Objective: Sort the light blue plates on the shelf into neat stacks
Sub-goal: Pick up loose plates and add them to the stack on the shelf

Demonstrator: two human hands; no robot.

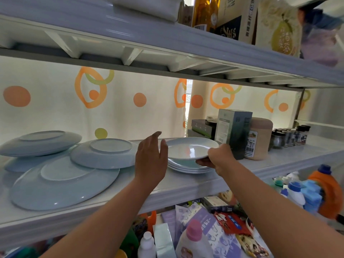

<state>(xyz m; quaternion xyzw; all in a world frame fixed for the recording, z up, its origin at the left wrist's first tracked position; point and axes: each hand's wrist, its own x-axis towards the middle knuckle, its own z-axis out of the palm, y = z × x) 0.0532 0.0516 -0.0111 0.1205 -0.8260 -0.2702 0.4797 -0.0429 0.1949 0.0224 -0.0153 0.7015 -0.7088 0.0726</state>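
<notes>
White shelving fills the view, its middle shelf [186,185] glossy and pale, backed by a cream curtain [55,101] printed with orange and green dots and rings. On that shelf the right hand [216,158] has its grip closed on the near-right rim of a plate [191,148], thumb on top and fingers beneath, holding it upright-facing and level just above a stack [188,167] of like plates resting face up. The left hand [150,157] is open and holds nothing, palm turned toward the plate's left rim, just beside it; whether it touches cannot be told. Left of that hand lie the unsorted plates, all face down: one [104,153] near the hand overlaps the rim of a large plate [63,183] at the shelf's front edge, and another [40,143] at far left sits tilted on a further one beneath. Right of the stack stands a tall box [232,133], very near the held plate's far rim, then a tan canister [259,138] and small jars [290,136] toward the right end. Bare shelf shows along the front lip before the stack and behind the face-down plates. Overhead, the upper shelf [167,43] hangs well above the plates, with open space over them. Below, bottles and packets crowd the lower level.
</notes>
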